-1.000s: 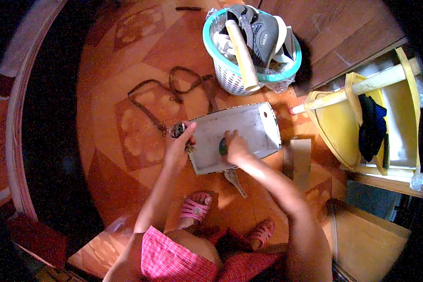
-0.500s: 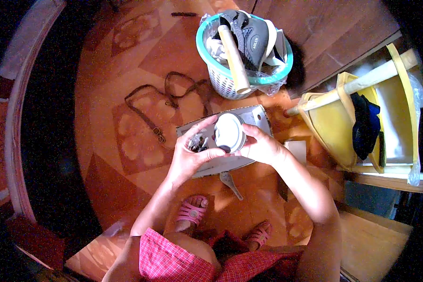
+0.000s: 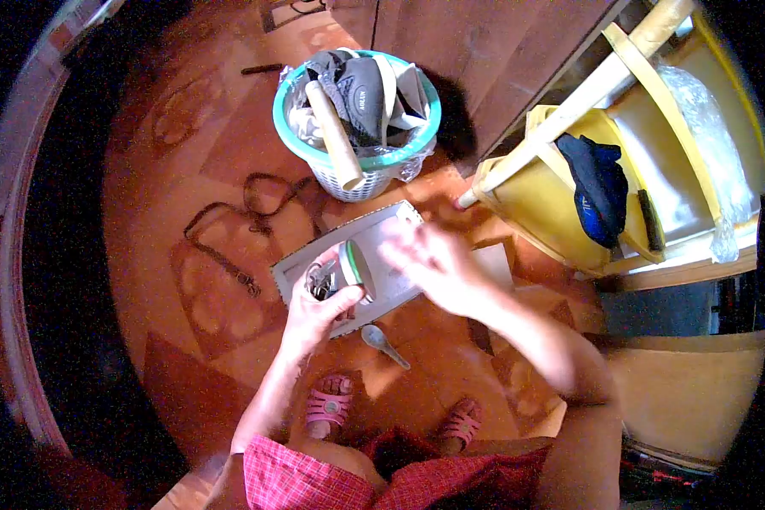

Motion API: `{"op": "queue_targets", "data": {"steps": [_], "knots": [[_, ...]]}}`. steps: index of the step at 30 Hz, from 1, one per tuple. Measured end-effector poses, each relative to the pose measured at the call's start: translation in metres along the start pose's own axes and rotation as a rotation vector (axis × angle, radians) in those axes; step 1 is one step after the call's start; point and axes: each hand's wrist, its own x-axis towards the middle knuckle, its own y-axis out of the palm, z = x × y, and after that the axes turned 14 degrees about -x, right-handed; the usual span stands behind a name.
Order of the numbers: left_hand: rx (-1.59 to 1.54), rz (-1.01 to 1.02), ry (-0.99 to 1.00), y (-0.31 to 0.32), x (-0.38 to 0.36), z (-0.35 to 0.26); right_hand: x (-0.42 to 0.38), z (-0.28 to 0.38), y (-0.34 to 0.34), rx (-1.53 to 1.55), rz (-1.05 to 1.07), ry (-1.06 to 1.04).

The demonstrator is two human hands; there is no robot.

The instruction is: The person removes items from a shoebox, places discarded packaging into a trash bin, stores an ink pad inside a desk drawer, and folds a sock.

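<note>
Left hand (image 3: 314, 308): grips round green-rimmed white lid (image 3: 354, 270) plus small dark metal bits (image 3: 321, 279), above shallow white rectangular tray (image 3: 382, 246). Right hand (image 3: 429, 263): open, blurred, fingers spread over tray.

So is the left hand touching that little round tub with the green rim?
Touching. In the head view the left hand is wrapped around the round tub, thumb and fingers pressed against its side, no gap showing. The right hand is blurred beside it.

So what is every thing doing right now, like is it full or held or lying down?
Left hand: grips small dark bits and a round lid.
Round lid: held on edge.
Right hand: open, blurred, over the tray.
Tray: on floor.
Basket: upright, crammed full.
Spoon: lying flat.
Strap: loose on floor.
</note>
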Motion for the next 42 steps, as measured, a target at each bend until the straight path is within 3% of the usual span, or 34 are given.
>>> {"op": "queue_targets", "data": {"steps": [2,3,4,5,6,10,12,13,15,17,18,19,20,23,24,25,26,27,29,33,35,37,39,41,42], "knots": [[-0.174,-0.012,-0.068,-0.001,0.001,0.008,-0.006,0.012,-0.052,-0.283,-0.433,-0.21],[-0.289,-0.031,-0.125,-0.001,0.0,0.01,-0.009,0.018,-0.088,-0.783,-0.797,-0.377],[-0.43,-0.033,-0.165,-0.003,0.002,0.014,-0.007,0.0,-0.123,-1.004,-0.963,-0.388],[-0.572,-0.031,-0.194,-0.005,0.005,0.018,-0.012,-0.011,-0.149,-1.309,-0.996,-0.259],[-0.614,-0.054,-0.249,-0.003,0.008,0.013,-0.015,-0.021,-0.16,-1.406,-1.068,-0.171],[-0.751,-0.027,-0.35,-0.013,0.025,0.02,-0.026,-0.074,-0.198,-1.275,-0.906,-0.066],[-0.736,0.035,-0.357,-0.012,0.025,0.017,-0.029,-0.068,-0.206,-0.951,-0.859,0.144],[-0.737,0.029,-0.355,-0.014,0.025,0.018,-0.03,-0.063,-0.203,-0.886,-0.967,0.113],[-0.748,-0.025,-0.338,-0.016,0.026,0.019,-0.039,-0.046,-0.185,-0.507,-1.031,0.109],[-0.766,-0.024,-0.31,-0.015,0.029,0.018,-0.041,-0.023,-0.143,-0.517,-1.073,0.057],[-0.774,-0.029,-0.3,-0.017,0.03,0.02,-0.034,0.001,-0.107,-0.259,-1.046,0.109],[-0.781,-0.033,-0.291,-0.017,0.03,0.022,-0.033,-0.01,-0.094,-0.074,-0.878,0.168],[-0.782,-0.033,-0.291,-0.017,0.031,0.023,-0.026,0.003,-0.066,-0.162,-0.845,0.111],[-0.867,0.042,-0.319,-0.012,0.032,0.022,-0.012,0.005,-0.002,-0.193,-0.448,0.018],[-0.841,-0.141,-0.342,-0.003,0.027,0.021,-0.006,0.003,0.02,-0.257,-0.395,-0.147],[-0.81,-0.326,-0.363,0.001,0.023,0.021,0.002,-0.002,0.033,-0.327,-0.212,-0.27],[-0.728,-0.21,-0.302,-0.011,0.024,0.03,0.006,0.003,0.047,-0.427,-0.245,-0.422],[-0.725,-0.11,-0.266,-0.019,0.027,0.033,0.011,0.001,0.049,-0.528,-0.217,-0.432],[-0.601,-0.118,-0.207,-0.026,0.021,0.038,0.016,-0.002,0.052,-0.605,-0.234,-0.409],[-0.467,-0.164,-0.132,-0.022,0.017,0.039,0.031,0.009,0.055,-0.329,-0.2,-0.224],[-0.731,-0.18,-0.384,-0.021,0.014,0.037,0.034,0.005,0.052,-0.481,-0.227,-0.413],[-0.738,-0.158,-0.342,-0.021,0.016,0.039,0.031,0.002,0.047,-0.494,-0.203,-0.435],[-0.75,-0.128,-0.339,-0.02,0.017,0.032,0.028,-0.008,0.039,-0.531,-0.189,-0.618],[-0.872,-0.166,-0.41,-0.021,0.021,0.018,0.022,-0.014,0.032,-0.564,-0.169,-0.645],[-0.906,-0.066,-0.355,-0.026,0.023,0.012,0.019,-0.025,0.028,-0.597,-0.181,-0.589]]}}
